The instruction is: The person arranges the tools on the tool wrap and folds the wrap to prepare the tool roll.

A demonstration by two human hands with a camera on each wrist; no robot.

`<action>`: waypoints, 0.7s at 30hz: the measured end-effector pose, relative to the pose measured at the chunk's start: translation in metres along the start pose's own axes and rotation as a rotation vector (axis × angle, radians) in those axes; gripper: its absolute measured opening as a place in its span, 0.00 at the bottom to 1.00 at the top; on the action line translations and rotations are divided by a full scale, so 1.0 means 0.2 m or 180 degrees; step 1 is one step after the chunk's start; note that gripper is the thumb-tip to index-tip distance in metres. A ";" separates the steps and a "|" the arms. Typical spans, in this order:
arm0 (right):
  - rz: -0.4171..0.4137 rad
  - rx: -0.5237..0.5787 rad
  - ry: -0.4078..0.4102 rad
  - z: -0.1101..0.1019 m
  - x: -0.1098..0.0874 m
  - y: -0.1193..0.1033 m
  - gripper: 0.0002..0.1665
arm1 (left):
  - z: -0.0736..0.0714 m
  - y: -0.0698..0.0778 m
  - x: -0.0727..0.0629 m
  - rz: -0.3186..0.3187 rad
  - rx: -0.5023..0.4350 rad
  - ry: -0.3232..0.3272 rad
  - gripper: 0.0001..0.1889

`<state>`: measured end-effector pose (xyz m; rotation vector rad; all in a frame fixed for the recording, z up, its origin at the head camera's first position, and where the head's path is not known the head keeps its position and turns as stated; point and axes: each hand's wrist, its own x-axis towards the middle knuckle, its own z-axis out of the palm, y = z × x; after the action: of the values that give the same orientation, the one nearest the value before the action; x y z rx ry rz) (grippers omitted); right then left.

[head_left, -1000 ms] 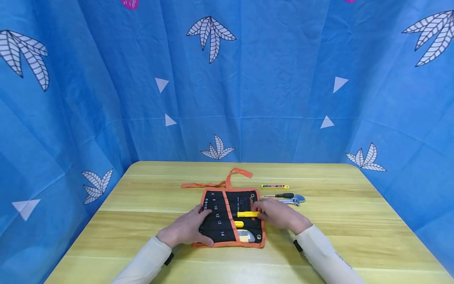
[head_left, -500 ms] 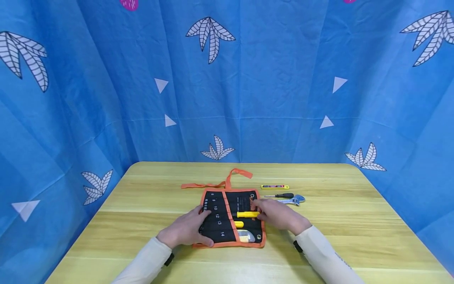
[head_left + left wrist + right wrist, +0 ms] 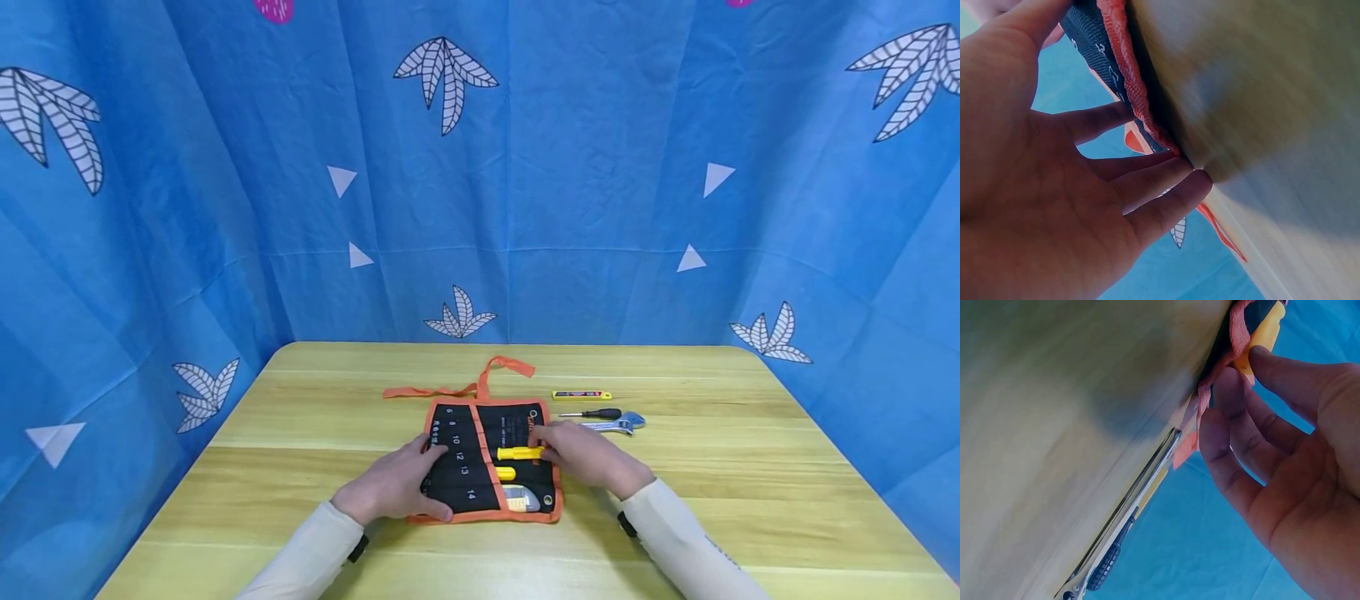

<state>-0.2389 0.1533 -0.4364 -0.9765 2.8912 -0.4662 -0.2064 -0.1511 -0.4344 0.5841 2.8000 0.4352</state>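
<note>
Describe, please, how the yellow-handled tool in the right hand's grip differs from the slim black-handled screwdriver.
The yellow-handled tool is pinched in the right hand's grip; the slim black-handled screwdriver lies untouched on the wooden table. The tool's left end is hidden in the black fabric pouch; the screwdriver's shaft shows. Both run roughly left to right in the head view.

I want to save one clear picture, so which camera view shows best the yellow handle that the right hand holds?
The head view: the yellow handle shows most of its length over the black pouch. The right wrist view shows it closely, partly behind the thumb; the left wrist view lacks it.
</note>
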 end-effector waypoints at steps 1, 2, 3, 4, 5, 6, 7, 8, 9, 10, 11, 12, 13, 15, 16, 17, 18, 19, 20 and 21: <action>-0.0001 0.0000 -0.0005 0.00 0.00 0.00 0.09 | 0.00 0.00 0.00 -0.0003 0.0005 -0.0001 0.51; 0.0001 0.0001 -0.0018 0.00 0.00 -0.01 0.09 | 0.00 0.00 0.00 -0.0007 0.0006 -0.0004 0.51; -0.0002 -0.0001 -0.0020 0.00 0.00 -0.01 0.09 | 0.00 0.00 0.00 -0.0014 0.0008 -0.0007 0.51; -0.0003 0.0005 -0.0021 0.00 0.00 -0.01 0.09 | 0.00 0.00 0.00 -0.0021 0.0006 -0.0009 0.51; -0.0002 0.0028 -0.0021 0.00 0.00 -0.01 0.09 | 0.00 0.00 0.00 -0.0027 0.0004 -0.0014 0.51; 0.0007 0.0061 -0.0024 0.01 0.00 0.00 0.09 | 0.00 0.00 0.00 -0.0035 0.0002 -0.0018 0.51; 0.0019 0.0093 -0.0034 0.00 0.00 0.00 0.09 | 0.00 0.00 0.00 -0.0042 0.0000 -0.0018 0.51; 0.0030 0.0131 -0.0035 0.00 -0.01 0.00 0.09 | 0.00 0.00 0.01 -0.0047 0.0000 -0.0019 0.51; 0.0037 0.0156 -0.0030 0.00 0.00 0.00 0.09 | 0.00 0.00 0.01 -0.0051 0.0002 -0.0018 0.52; 0.0041 0.0183 -0.0022 0.01 0.00 0.00 0.09 | 0.00 0.01 0.01 -0.0052 0.0001 -0.0019 0.52; 0.0045 0.0204 -0.0015 0.01 0.00 0.01 0.09 | 0.00 0.01 0.01 -0.0049 0.0006 -0.0019 0.52; 0.0049 0.0206 -0.0009 0.01 0.00 0.01 0.09 | 0.00 0.01 0.01 -0.0046 0.0012 -0.0019 0.51; 0.0044 0.0190 0.0001 0.01 0.00 0.01 0.09 | 0.00 0.01 0.01 -0.0044 0.0015 -0.0020 0.51; 0.0029 0.0155 0.0023 0.01 0.00 0.01 0.09 | 0.00 0.01 0.01 -0.0033 0.0016 -0.0019 0.52; 0.0022 0.0143 0.0028 0.01 0.01 0.01 0.08 | 0.01 0.01 0.01 -0.0031 0.0015 -0.0019 0.52; 0.0016 0.0133 0.0031 0.01 0.01 0.01 0.08 | 0.01 0.00 0.01 -0.0028 0.0019 -0.0015 0.52; 0.0008 0.0117 0.0037 0.01 0.01 0.01 0.08 | 0.01 0.00 0.01 -0.0025 0.0016 -0.0012 0.51; 0.0004 0.0102 0.0044 0.01 0.01 0.01 0.08 | 0.01 0.00 0.01 -0.0023 0.0014 -0.0007 0.51; -0.0006 0.0084 0.0057 0.01 0.00 0.00 0.09 | 0.01 0.00 0.01 -0.0021 0.0013 -0.0005 0.52; -0.0018 0.0066 0.0066 0.01 0.00 0.00 0.09 | 0.01 0.00 0.01 -0.0022 0.0014 -0.0004 0.52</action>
<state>-0.2388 0.1523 -0.4380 -0.9832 2.8965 -0.5085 -0.2072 -0.1499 -0.4360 0.5750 2.8016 0.4273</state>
